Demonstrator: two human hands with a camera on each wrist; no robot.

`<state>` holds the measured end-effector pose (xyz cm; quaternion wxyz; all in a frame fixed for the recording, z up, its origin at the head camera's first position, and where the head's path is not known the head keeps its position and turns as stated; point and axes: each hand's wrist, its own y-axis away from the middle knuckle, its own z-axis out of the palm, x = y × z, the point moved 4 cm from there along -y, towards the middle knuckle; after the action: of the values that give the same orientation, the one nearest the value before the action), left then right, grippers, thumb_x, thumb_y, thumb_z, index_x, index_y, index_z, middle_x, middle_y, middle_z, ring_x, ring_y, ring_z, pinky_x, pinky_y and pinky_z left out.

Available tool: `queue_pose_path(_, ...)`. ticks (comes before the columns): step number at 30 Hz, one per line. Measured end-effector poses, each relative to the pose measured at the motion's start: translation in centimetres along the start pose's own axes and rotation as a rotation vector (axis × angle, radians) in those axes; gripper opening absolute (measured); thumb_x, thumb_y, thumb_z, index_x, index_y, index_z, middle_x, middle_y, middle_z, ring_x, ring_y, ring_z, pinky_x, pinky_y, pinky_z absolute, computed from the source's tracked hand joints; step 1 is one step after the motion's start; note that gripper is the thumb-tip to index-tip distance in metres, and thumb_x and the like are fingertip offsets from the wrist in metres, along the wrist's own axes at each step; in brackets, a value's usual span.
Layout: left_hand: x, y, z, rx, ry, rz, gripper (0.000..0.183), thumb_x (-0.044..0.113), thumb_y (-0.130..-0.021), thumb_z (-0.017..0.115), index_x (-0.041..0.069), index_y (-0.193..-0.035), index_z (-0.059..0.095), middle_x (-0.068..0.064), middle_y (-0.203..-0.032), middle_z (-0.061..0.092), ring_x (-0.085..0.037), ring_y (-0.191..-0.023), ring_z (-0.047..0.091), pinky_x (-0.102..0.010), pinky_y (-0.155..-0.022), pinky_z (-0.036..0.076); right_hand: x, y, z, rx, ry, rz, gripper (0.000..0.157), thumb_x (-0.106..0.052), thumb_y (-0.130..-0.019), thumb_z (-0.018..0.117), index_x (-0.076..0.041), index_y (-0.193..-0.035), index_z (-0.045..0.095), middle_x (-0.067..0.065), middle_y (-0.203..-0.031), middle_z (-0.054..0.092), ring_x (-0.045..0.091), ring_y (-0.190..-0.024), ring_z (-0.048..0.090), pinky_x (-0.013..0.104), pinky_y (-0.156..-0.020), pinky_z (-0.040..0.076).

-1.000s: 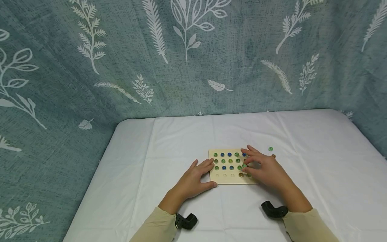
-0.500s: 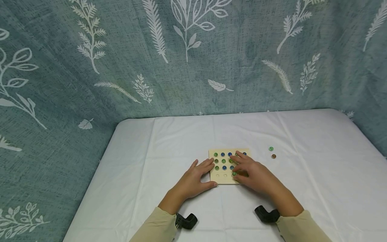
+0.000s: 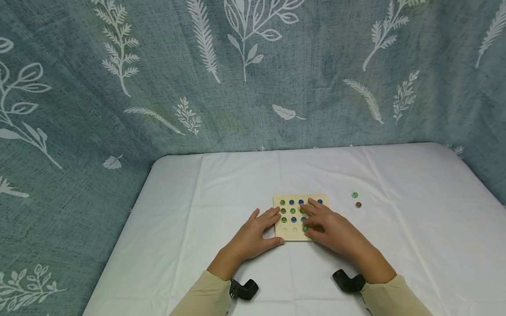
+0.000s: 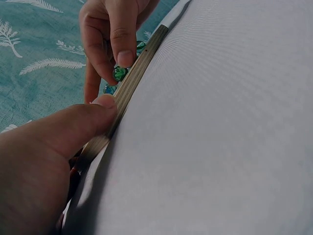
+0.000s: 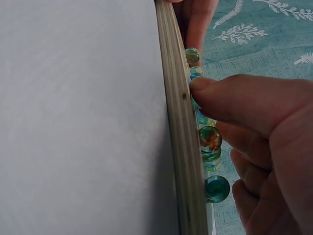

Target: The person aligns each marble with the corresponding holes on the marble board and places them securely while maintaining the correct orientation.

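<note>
A pale wooden board (image 3: 292, 236) with rows of round hollows lies on the white cloth, most of the hollows filled with green, blue and brown glass marbles. At its left edge my left hand (image 3: 253, 235) rests with fingers stretched out, the thumb (image 4: 104, 104) against the front edge. My right hand (image 3: 334, 228) is over the board's right part, pinching a green marble (image 4: 120, 73) between thumb and finger at the third hollow of the front row. Two hollows left of it hold nothing. The right hand hides several marbles in the head view.
A green marble (image 3: 355, 195) and a brown marble (image 3: 358, 205) lie loose on the cloth to the right of the board. Black wrist devices (image 3: 245, 289) sit at both sleeves. A teal leaf-patterned curtain (image 3: 237, 109) hangs behind the table.
My right hand has moved left along the board with the green marble, down to the third hollow of the front row. The loose brown marble has come into full view. My left hand stays put.
</note>
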<state>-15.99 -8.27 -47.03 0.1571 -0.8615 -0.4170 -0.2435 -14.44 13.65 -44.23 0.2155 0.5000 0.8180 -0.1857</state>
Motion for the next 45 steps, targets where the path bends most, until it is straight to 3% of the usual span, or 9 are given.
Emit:
queue_pose_path(5, 0.0, 0.0, 0.1, 0.006, -0.013, 0.01, 0.071, 0.049, -0.09, 0.068, 0.016, -0.148, 0.047, 0.009, -0.158, 0.033, -0.007, -0.147, 0.028, -0.041, -0.127, 0.013, 0.1, 0.1, -0.3, 0.046, -0.031, -0.014, 0.011, -0.017, -0.087, 0.075, -0.021, -0.097, 0.077, 0.003, -0.147, 0.052, 0.033, -0.146, 0.032, 0.057, -0.113, 0.037)
queue_pose_path(9, 0.0, 0.0, 0.1, 0.006, -0.014, 0.012, 0.071, 0.049, -0.09, 0.068, 0.015, -0.148, 0.047, 0.009, -0.158, 0.033, -0.007, -0.147, 0.028, -0.041, -0.127, 0.013, 0.5, 0.2, -1.4, 0.203, -0.077, -0.046, 0.008, -0.013, -0.087, 0.075, -0.02, -0.091, 0.076, 0.004, -0.14, 0.059, 0.03, -0.143, 0.039, 0.056, -0.109, 0.041)
queue_pose_path(12, 0.0, 0.0, 0.1, 0.006, -0.016, 0.014, 0.071, 0.049, -0.089, 0.068, 0.015, -0.148, 0.047, 0.009, -0.159, 0.033, -0.007, -0.148, 0.027, -0.041, -0.127, 0.012, 1.2, 0.5, -2.5, 0.329, -0.109, -0.021, 0.006, -0.012, -0.087, 0.075, -0.016, -0.092, 0.076, 0.006, -0.135, 0.063, 0.03, -0.14, 0.043, 0.062, -0.108, 0.038)
queue_pose_path(20, 0.0, 0.1, 0.1, -0.001, 0.003, 0.002, 0.072, 0.048, -0.089, 0.07, 0.015, -0.148, 0.046, 0.01, -0.159, 0.033, -0.006, -0.148, 0.026, -0.038, -0.127, 0.01, 5.3, 1.6, -4.5, 0.491, -0.234, 0.281, 0.026, -0.028, -0.093, 0.07, -0.009, -0.11, 0.072, 0.006, -0.142, 0.057, 0.027, -0.143, 0.039, 0.06, -0.107, 0.041)
queue_pose_path(26, 0.0, 0.1, 0.1, -0.002, 0.007, -0.002, 0.072, 0.048, -0.089, 0.069, 0.015, -0.148, 0.046, 0.01, -0.159, 0.032, -0.006, -0.148, 0.026, -0.038, -0.127, 0.01, 8.9, 2.7, -5.3, 0.592, -0.306, 0.478, 0.041, -0.034, -0.094, 0.067, -0.006, -0.124, 0.067, 0.008, -0.147, 0.052, 0.027, -0.145, 0.035, 0.054, -0.118, 0.031)
queue_pose_path(29, -0.1, 0.1, 0.1, 0.001, 0.008, -0.005, 0.072, 0.048, -0.089, 0.07, 0.015, -0.148, 0.046, 0.01, -0.159, 0.032, -0.006, -0.148, 0.026, -0.038, -0.127, 0.01, 10.2, 2.9, -5.2, 0.577, -0.31, 0.543, 0.049, -0.035, -0.094, 0.065, -0.005, -0.132, 0.061, 0.012, -0.15, 0.047, 0.032, -0.147, 0.031, 0.055, -0.119, 0.028)
queue_pose_path(34, -0.1, 0.0, 0.1, 0.011, -0.001, -0.003, 0.072, 0.048, -0.089, 0.069, 0.015, -0.148, 0.046, 0.01, -0.159, 0.032, -0.006, -0.148, 0.027, -0.038, -0.127, 0.011, 11.0, 2.6, -4.7, 0.48, -0.258, 0.6, 0.057, -0.037, -0.095, 0.062, -0.006, -0.142, 0.052, 0.017, -0.155, 0.039, 0.039, -0.149, 0.022, 0.06, -0.119, 0.024)
queue_pose_path(45, -0.2, 0.1, 0.1, 0.003, 0.005, -0.002, 0.072, 0.048, -0.089, 0.069, 0.016, -0.148, 0.046, 0.01, -0.159, 0.032, -0.006, -0.148, 0.026, -0.038, -0.127, 0.01, 10.8, 2.3, -4.1, 0.396, -0.121, 0.583, 0.061, -0.031, -0.096, 0.061, 0.002, -0.145, 0.044, 0.024, -0.155, 0.035, 0.044, -0.148, 0.02, 0.063, -0.118, 0.022)
